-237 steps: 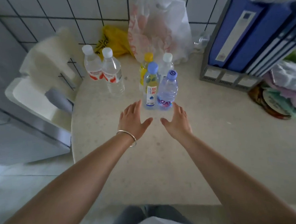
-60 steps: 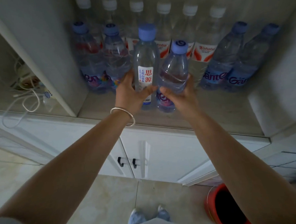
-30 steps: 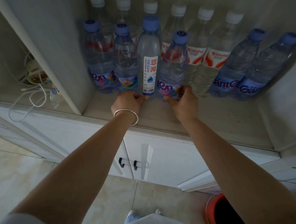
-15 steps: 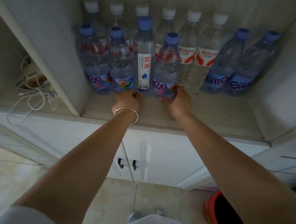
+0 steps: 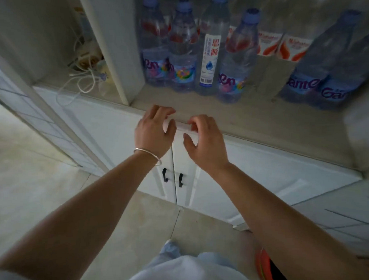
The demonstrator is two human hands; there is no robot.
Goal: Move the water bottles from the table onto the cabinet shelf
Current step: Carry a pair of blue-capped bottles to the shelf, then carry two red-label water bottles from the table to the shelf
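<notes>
Both my left hand (image 5: pixel 154 131) and my right hand (image 5: pixel 203 141) hang loose and hold nothing, at the shelf (image 5: pixel 253 117) edge. The bottles (image 5: pixel 209 59) stand upright on it, up and ahead of my fingers, nearer my right hand.

— What's in the left compartment?
— A power strip (image 5: pixel 89 60) with white cords (image 5: pixel 80 85) trailing toward the front edge.

— And lower down?
— Two white doors (image 5: pixel 213 177), shut, with two black handles (image 5: pixel 172 178) side by side where they meet. Pale floor tiles (image 5: pixel 31 180), and an orange bucket (image 5: pixel 266 268) at the bottom right, partly hidden.
</notes>
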